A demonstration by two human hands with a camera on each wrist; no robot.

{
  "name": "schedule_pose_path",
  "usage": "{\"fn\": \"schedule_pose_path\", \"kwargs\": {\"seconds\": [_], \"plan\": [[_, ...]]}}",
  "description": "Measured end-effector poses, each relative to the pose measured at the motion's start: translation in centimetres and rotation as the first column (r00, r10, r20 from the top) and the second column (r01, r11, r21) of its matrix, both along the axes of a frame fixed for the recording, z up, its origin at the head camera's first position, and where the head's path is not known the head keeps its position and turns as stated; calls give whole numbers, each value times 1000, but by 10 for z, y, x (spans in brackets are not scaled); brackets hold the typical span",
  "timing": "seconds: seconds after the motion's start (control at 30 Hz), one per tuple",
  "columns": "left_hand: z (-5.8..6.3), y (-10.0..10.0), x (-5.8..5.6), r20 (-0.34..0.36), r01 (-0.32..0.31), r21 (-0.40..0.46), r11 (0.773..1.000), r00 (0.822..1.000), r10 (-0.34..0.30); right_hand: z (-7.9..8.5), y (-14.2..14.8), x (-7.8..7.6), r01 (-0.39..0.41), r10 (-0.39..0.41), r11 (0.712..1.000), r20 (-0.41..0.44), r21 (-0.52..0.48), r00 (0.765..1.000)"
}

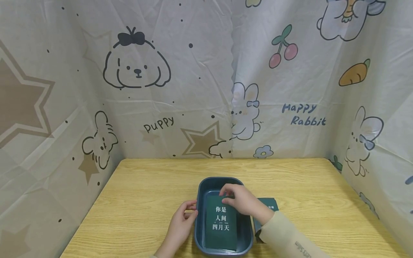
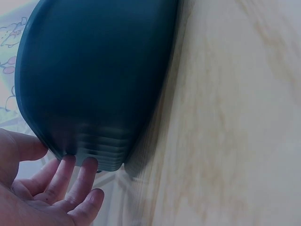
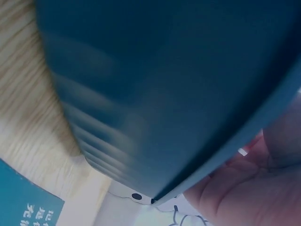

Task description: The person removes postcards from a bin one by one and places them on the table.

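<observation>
A dark blue-green rectangular plastic basin (image 1: 200, 186) stands on the table. Inside it lies a dark green book (image 1: 221, 238) with white Chinese characters on its cover. My right hand (image 1: 240, 200) reaches over the basin and pinches the book's far edge between thumb and fingers. At the basin's left side, my left hand (image 1: 180, 222) touches the rim with loosely bent fingers. From the left wrist, fingertips (image 2: 87, 172) show against the basin's outer wall (image 2: 94, 70). In the right wrist view the basin wall (image 3: 155, 84) hides most of the right hand (image 3: 254, 188).
A second green book (image 1: 269, 202) lies on the table right of the basin, partly covered by the right forearm. The wood-grain table (image 1: 145, 190) is backed by a cloth curtain (image 1: 193, 89) printed with cartoon animals, which also hangs along both sides.
</observation>
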State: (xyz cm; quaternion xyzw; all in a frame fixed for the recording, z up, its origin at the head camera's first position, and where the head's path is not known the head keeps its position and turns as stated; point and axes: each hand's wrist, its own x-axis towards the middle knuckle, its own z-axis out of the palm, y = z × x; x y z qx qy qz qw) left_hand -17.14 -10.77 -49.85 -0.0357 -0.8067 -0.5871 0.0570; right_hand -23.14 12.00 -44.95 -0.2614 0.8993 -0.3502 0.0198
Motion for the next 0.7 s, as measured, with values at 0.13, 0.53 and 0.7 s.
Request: {"fn": "schedule_pose_path", "kwargs": {"seconds": [0.13, 0.53, 0.7], "plan": [[-1, 0, 0, 2, -1, 5, 1000, 1000, 0, 1, 2, -1, 35, -34, 999, 35, -27, 999], [0, 0, 0, -1, 6, 8, 1000, 1000, -6, 7, 9, -2, 204, -203, 975, 22, -92, 979], [0, 0, 0, 4, 9, 14, 1000, 1000, -9, 17, 18, -3, 287, -284, 948, 41, -141, 958]]}}
